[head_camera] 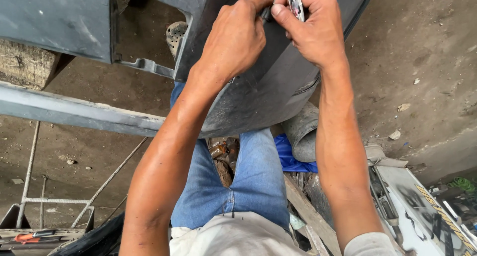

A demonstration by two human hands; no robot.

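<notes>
Work looks mid-way: left hand (236, 40) presses fingers closed on the dark body panel (268, 92) over the lap; right hand (310, 30) grips a small metal tool (295, 2) at its edge.

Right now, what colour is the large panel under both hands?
Dark grey panel, scuffed and dusty; the head view shows it.
</notes>
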